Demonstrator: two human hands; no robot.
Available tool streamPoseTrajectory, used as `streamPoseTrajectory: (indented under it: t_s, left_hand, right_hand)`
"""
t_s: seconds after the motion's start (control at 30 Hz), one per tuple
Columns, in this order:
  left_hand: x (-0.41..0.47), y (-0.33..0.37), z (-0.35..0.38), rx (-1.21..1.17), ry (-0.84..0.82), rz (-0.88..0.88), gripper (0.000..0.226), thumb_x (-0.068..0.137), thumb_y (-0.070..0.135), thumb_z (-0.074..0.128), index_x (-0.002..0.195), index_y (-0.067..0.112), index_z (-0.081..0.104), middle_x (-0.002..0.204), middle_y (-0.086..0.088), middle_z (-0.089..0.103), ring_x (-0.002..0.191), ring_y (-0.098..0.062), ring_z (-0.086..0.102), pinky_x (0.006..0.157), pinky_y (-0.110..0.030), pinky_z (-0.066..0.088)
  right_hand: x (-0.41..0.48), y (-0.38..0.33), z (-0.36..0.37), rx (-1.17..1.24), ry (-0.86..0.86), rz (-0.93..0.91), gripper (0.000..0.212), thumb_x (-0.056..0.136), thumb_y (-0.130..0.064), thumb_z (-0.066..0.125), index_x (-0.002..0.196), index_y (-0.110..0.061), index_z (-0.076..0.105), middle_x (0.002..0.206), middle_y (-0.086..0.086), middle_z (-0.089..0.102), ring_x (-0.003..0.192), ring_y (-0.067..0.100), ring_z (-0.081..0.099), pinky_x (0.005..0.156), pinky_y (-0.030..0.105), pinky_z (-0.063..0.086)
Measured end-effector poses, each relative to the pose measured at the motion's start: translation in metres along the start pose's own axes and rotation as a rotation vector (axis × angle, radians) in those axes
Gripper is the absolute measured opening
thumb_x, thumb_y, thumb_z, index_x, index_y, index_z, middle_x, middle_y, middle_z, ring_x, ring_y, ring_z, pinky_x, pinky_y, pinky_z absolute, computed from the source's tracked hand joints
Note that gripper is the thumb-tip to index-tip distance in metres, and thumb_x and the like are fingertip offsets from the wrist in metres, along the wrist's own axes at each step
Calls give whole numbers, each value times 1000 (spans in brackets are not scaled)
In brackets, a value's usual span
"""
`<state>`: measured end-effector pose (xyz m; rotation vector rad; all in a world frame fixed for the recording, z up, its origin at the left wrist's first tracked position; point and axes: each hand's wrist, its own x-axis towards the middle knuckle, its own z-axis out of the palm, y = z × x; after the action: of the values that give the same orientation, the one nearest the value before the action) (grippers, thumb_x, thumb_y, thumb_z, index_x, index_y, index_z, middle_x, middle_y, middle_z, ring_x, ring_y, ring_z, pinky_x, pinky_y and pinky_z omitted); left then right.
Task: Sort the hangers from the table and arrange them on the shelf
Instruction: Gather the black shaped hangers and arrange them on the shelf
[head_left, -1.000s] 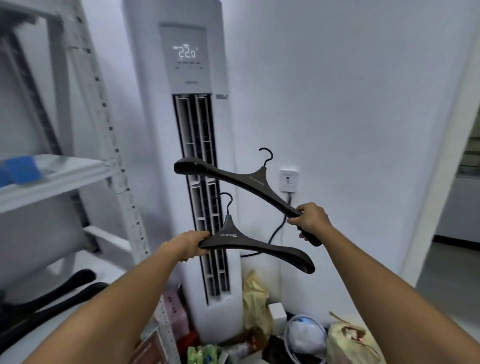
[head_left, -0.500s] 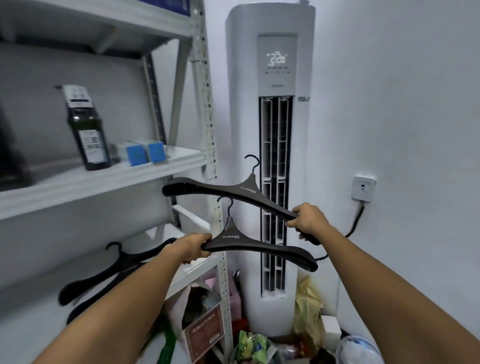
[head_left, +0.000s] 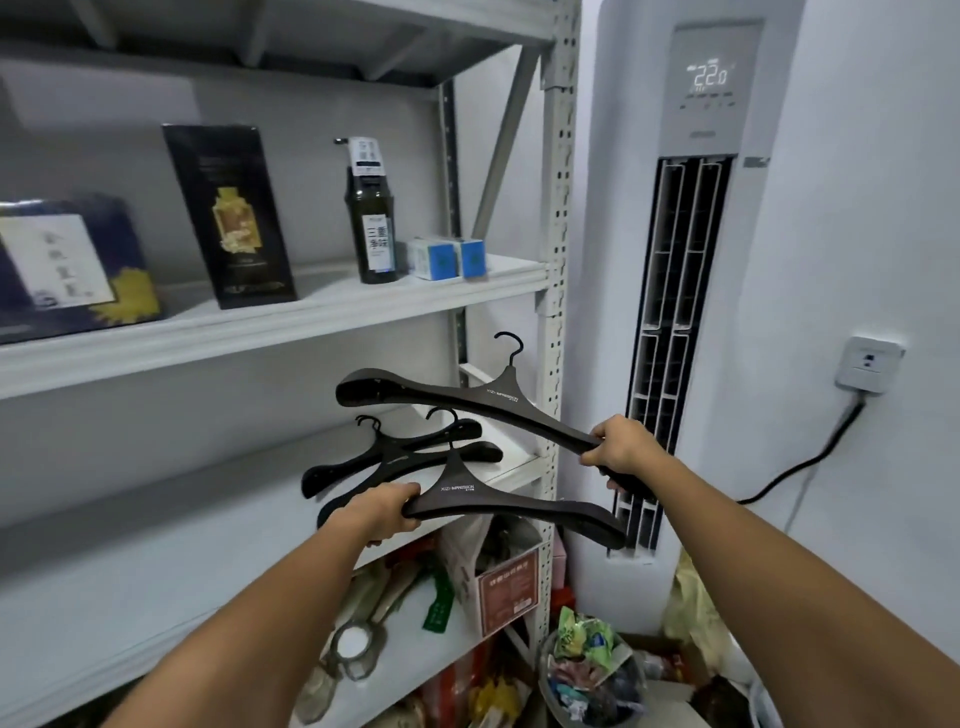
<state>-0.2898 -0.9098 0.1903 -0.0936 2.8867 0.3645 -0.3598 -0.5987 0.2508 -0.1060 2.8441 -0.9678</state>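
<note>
1. The left hand (head_left: 382, 512) is curled round the left tip of the lower hanger (head_left: 498, 501), just left of the perforated shelf post (head_left: 558, 260). Held by one end only, the hanger could twist or droop in that grip.
2. The right hand (head_left: 621, 447) is clenched round the right arm of the upper hanger (head_left: 467, 397), just right of the post. The lower hanger's hook rises close under the upper one's arm, so the two could snag if brought together.
3. The lower hanger's free tip reaches right of the post, in front of the air conditioner (head_left: 727, 312). Swung leftward carelessly, it would likely knock the post.
4. Left of the post, two hangers (head_left: 395, 457) already lie crossed on the shelf board (head_left: 156, 519), near its front edge. Setting the new pair down hard could shove them off into the clutter below.
5. Above and left of the post stands a dark bottle (head_left: 371, 218) on the next board up. The upper hanger, if lifted, might strike that board's edge.
</note>
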Motion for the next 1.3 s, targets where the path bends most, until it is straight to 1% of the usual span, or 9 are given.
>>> streamPoseTrajectory:
  t_s: [0.2,0.33,0.43,0.6,0.8,0.9,1.0,1.17,1.3]
  left_hand:
    - [-23,-31,13,-14,37,-45,24,93,28,53,113,16,50,81,4,45,64,-14,49,45,-19,40]
    - [-24,-45,22,-15,60,-78,27,92,29,53,115,15,50,93,1,47,79,-19,49,52,-19,38]
    - [-17,-52,28,-14,52,-111,30,92,31,53,117,16,48,102,-5,52,81,-20,50,54,-23,41]
    - [8,-63,38,-6,40,-131,34,91,33,54,122,19,48,116,-9,57,94,-22,55,78,-29,44]
    - [52,-70,42,-74,32,-195,30,91,30,54,116,15,49,114,-11,59,80,-21,51,53,-23,41]
    - [82,-73,43,-81,45,-214,30,91,31,54,115,15,47,112,-12,59,76,-23,55,52,-23,45]
    - [106,-72,43,-50,56,-243,34,91,35,53,118,15,46,113,-10,58,81,-25,55,60,-29,47]
    - [140,-78,49,-14,52,-311,38,92,31,51,127,18,44,124,-10,57,113,-31,57,90,-37,46]
    - [158,-88,52,-35,28,-369,40,93,28,48,132,19,42,129,-9,54,119,-31,54,96,-38,44]
  right_hand:
    - [-7,-28,34,-71,-42,-24,23,83,-20,71,103,-9,66,74,6,59,69,28,61,69,37,56]
    - [-3,-45,49,-45,-48,-28,29,84,-19,72,111,-13,62,72,4,58,47,22,61,45,28,50]
    - [10,-54,56,-78,-42,-54,25,83,-22,72,104,-10,66,68,3,60,47,20,60,55,31,56]
    - [44,-64,66,-48,-73,-73,15,82,-19,74,93,-10,67,69,6,61,54,26,63,66,42,61]
    - [97,-74,77,-85,-141,-99,15,85,-18,70,96,-9,67,69,3,58,50,23,62,55,32,55]
    - [131,-79,83,-87,-177,-132,12,83,-17,70,93,-11,66,68,4,58,52,24,62,51,31,54]
    - [165,-81,87,-87,-227,-135,13,81,-14,70,91,-6,67,65,8,59,47,24,61,46,28,51]
    - [210,-82,92,-61,-283,-157,16,85,-11,67,98,-3,67,67,9,58,49,24,61,42,26,49]
    - [237,-82,103,-5,-302,-179,18,84,-11,69,99,-1,67,67,10,58,47,25,60,39,26,48]
